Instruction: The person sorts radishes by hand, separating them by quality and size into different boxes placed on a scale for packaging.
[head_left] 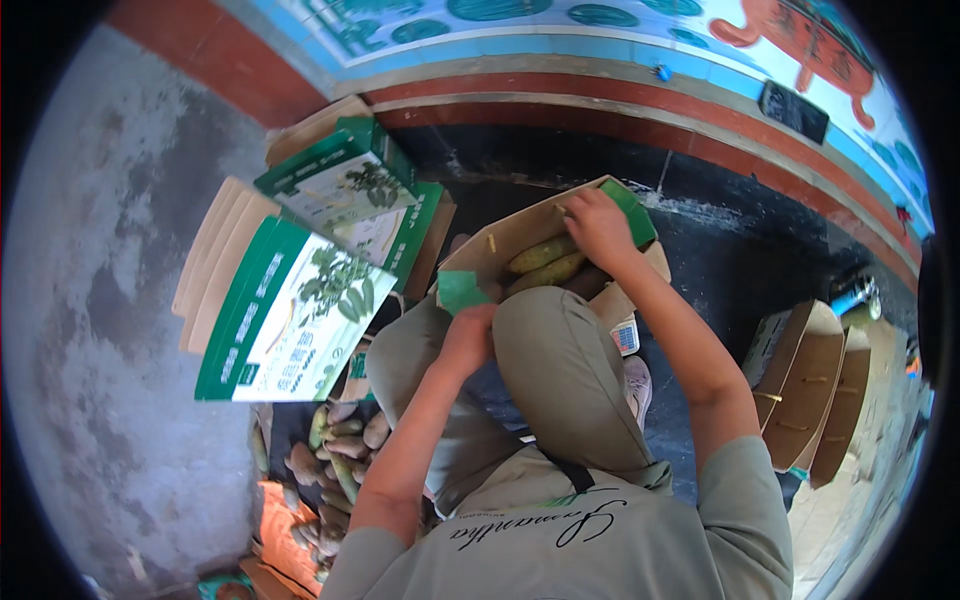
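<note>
An open cardboard box (521,222) with green end flaps stands beyond my knees. Inside lie several long green-brown tubers or fruits (546,272); their exact kind is unclear. My right hand (600,228) is over the box's far right part, fingers bent and closed by the rim near the green flap (628,210). A small pale bit shows at its fingertips, too small to name. My left hand (470,336) is down between my knees at the near left corner, just below another green flap (462,291). Its fingers are mostly hidden.
Printed green-and-white boxes (290,310) are stacked at left. Loose long produce (345,445) lies in a heap below them, beside an orange sheet (285,525). A small keypad panel (626,337) is beside my right knee. Open brown boxes (805,385) stand at right; a painted wall (560,50) runs behind.
</note>
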